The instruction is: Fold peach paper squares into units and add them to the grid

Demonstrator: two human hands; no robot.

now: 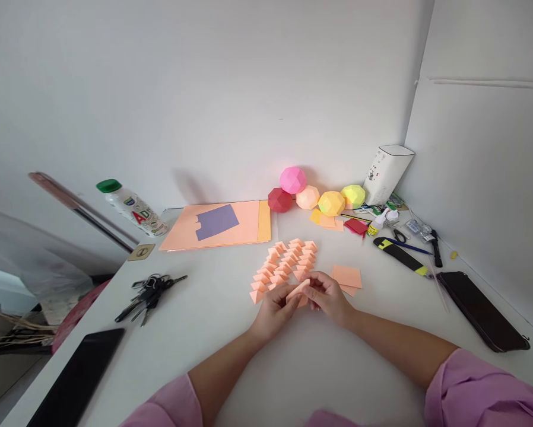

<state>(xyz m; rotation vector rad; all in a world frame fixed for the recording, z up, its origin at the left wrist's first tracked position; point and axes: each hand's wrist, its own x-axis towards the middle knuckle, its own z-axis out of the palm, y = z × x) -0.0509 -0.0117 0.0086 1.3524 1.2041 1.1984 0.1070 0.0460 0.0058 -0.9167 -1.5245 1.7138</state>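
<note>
Between my two hands is a small piece of peach paper, partly folded and partly hidden by the fingers. My left hand pinches its left side, thumb on top. On the other side my right hand grips it with thumb and fingers. Just beyond the hands, several folded peach paper units stand in slanting rows on the white table. Flat peach paper squares lie to the right of my right hand.
Faceted paper balls sit by the wall, left of a white box. Peach sheets lie at the back left, near a bottle. Keys and a black tablet are left; a cutter and black case right.
</note>
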